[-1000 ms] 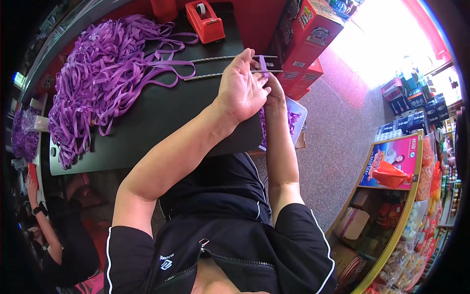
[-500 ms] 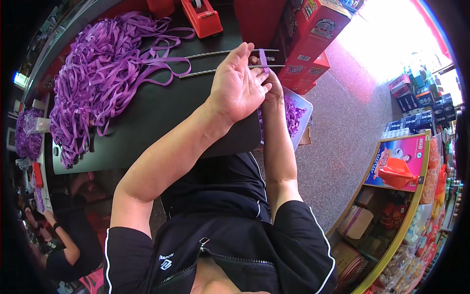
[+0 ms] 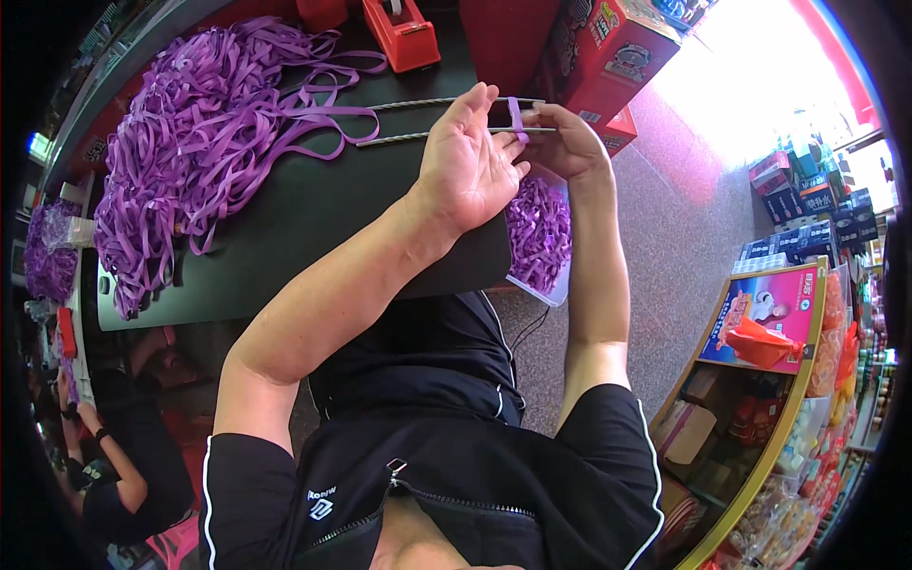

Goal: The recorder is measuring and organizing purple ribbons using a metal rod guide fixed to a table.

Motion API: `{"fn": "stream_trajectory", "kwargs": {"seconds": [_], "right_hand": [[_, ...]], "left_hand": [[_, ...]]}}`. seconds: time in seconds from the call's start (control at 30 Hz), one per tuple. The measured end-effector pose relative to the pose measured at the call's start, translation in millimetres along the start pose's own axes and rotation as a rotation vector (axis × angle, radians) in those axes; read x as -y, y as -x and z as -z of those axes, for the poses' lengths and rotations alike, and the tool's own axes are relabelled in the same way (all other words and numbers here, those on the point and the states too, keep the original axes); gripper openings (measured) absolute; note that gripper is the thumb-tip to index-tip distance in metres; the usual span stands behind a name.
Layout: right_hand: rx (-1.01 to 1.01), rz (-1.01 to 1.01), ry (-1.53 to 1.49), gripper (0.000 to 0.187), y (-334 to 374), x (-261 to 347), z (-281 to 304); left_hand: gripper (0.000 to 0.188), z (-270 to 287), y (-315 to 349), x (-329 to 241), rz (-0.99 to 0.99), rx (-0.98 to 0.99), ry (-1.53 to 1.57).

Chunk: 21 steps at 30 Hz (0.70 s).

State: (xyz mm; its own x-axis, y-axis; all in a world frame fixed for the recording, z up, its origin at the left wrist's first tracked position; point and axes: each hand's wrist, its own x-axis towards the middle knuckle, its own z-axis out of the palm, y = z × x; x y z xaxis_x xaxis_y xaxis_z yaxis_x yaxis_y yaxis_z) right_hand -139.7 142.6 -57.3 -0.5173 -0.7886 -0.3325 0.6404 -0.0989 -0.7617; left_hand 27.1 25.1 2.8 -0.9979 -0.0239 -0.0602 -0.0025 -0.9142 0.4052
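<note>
**Band near the rod tips could slip or twist**

At the right end of the flat black tabletop [image 3: 380,228], a short, flat purple ribbon band [image 3: 516,116] crosses two thin, twisted silver metal rods [image 3: 394,139] close to their right tips. The person's left hand [image 3: 472,166] is in front of the rods, palm showing, its lower fingertips at the band's near end; whether they pinch it cannot be told. The right hand [image 3: 572,147], just off the tabletop's right end, has its fingers bent in close by the tips; its grip is hidden too.

With so little rod beyond the band, an outward tug would probably pull it off. If the rods drew together or splayed unevenly, it could slacken or skew. Loose loops from the tangled purple ribbon heap [image 3: 199,142], on the tabletop's left part, reach the rods' left ends and might snag if the rods shifted. A fumbled band could drop past the tabletop's right edge, toward the pale plastic tub [image 3: 556,295] of purple ribbon pieces [image 3: 539,228] or the speckled grey floor [image 3: 655,266].
</note>
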Motion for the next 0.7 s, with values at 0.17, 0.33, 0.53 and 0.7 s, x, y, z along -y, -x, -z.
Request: {"fn": "stream_trajectory", "kwargs": {"seconds": [0.17,0.33,0.53,0.7], "right_hand": [[0.009,0.027,0.136,0.036,8,10,5],[-0.029,-0.002,0.161,0.038,12,7,8],[-0.222,-0.014,0.215,0.036,14,7,-4],[-0.137,0.166,0.339,0.021,11,11,9]], "left_hand": [[0.080,0,-1,0,0.018,0.016,-0.004],[0.081,-2,-1,0,0.020,0.014,0.026],[0.081,-1,0,-2,0.019,0.012,0.027],[0.082,-1,-2,0,0.030,0.015,0.024]]}}
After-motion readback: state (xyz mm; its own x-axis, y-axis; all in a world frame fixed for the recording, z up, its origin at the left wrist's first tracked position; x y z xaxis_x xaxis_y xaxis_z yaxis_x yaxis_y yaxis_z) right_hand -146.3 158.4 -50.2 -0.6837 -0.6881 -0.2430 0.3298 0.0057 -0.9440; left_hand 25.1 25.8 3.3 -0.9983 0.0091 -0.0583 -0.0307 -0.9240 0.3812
